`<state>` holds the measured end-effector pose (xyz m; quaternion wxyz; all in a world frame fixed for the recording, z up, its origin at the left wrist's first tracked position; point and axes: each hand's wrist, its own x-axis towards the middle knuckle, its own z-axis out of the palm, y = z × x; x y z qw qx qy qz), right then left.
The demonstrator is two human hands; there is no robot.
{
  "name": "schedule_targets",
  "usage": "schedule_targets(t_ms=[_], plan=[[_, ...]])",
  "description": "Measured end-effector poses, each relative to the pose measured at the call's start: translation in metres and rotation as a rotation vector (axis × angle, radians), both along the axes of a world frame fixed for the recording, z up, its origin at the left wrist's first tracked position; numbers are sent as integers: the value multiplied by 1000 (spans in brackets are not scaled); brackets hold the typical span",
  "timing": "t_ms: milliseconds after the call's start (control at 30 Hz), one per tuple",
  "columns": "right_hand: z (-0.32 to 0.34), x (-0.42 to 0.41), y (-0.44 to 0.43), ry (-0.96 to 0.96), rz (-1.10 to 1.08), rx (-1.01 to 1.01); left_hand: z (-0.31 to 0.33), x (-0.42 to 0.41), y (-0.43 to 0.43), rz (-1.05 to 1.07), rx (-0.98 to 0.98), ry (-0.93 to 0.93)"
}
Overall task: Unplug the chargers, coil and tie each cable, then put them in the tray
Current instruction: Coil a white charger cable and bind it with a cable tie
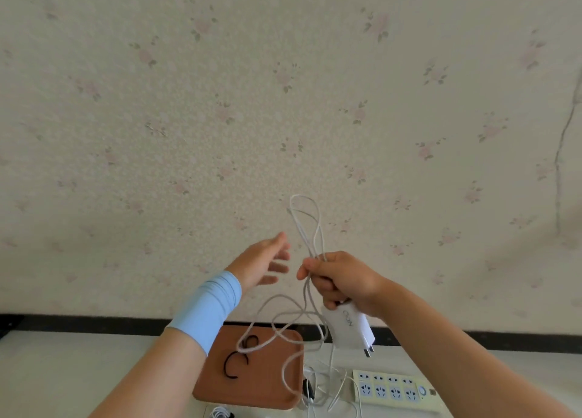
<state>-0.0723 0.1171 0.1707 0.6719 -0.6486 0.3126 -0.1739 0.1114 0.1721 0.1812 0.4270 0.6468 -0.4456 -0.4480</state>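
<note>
- Above the far edge of the table (63,370), the right hand (343,279) is curled round a bunch of white cable (307,222) strands. The white charger (348,328) is tucked under its palm, prongs pointing down and right.
- The gathered loops stand upright above that fist. The loose remainder hangs below in slack curves over the brown tray (258,386).
- The left hand (261,260) is just left of the strands and apart from them, fingers spread and holding nothing; it is blurred.
- The hanging slack lies below and right of the left hand, so that free hand seems best placed to gather it.
- Two black ties (226,365) lie in the tray, and a power strip (387,386) lies near right.
</note>
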Motion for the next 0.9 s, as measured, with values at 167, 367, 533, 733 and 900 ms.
schedule_targets(t_ms=[167,367,533,733,900], plan=[[4,-12,-12,-122,-185,96,-12,-3,7,-369,81,-322],[5,-20,-26,-141,-394,68,-22,9,-1,-211,89,-414],[-5,-26,-36,34,-569,-20,-4,23,-4,279,-72,-30],[-4,-26,-35,35,-549,-19,-11,41,4,-107,536,-957],[1,-19,-23,29,-386,-12,-7,20,17,-493,803,-1109]])
